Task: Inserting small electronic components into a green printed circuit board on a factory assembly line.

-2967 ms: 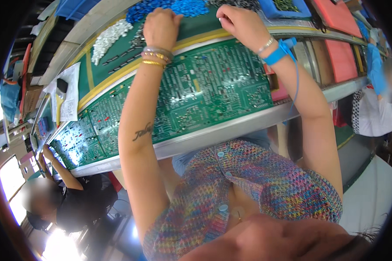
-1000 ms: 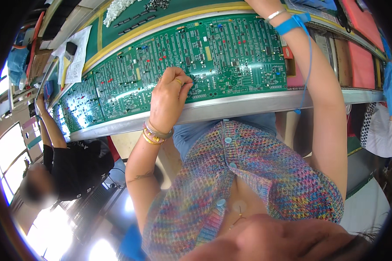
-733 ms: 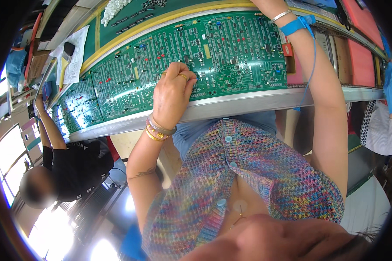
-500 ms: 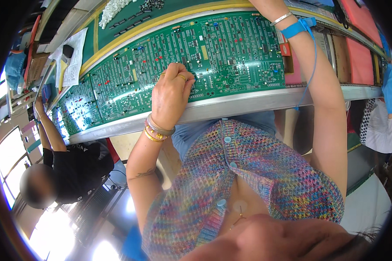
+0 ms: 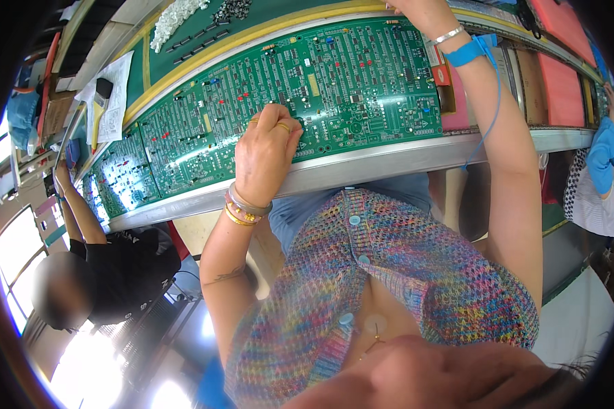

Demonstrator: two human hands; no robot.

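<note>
A long green circuit board (image 5: 351, 88), crowded with small components, lies along a metal-edged bench rail. My left hand (image 5: 266, 146), with rings and bracelets, rests over its near middle. The thumb and fingers are pinched together close to the board's surface; whatever they hold is hidden. My right hand (image 5: 416, 8) reaches past the board's far right corner. Most of its fingers are cut off by the upper edge, so their grip does not show. A blue wrist strap (image 5: 469, 52) with a cord circles my right wrist.
Beyond the board, white parts (image 5: 174, 24) and black components (image 5: 233, 9) lie on a green surface. A yellow-handled brush (image 5: 99, 112) sits on paper. Another person (image 5: 126, 273) works at the left; a blue sleeve (image 5: 604, 160) shows at the right. The metal rail (image 5: 361, 158) runs in front.
My right hand has come slightly nearer, showing a little more at the upper edge. My left hand keeps its pinch at nearly the same spot. The blue-sleeved arm at far right has moved.
</note>
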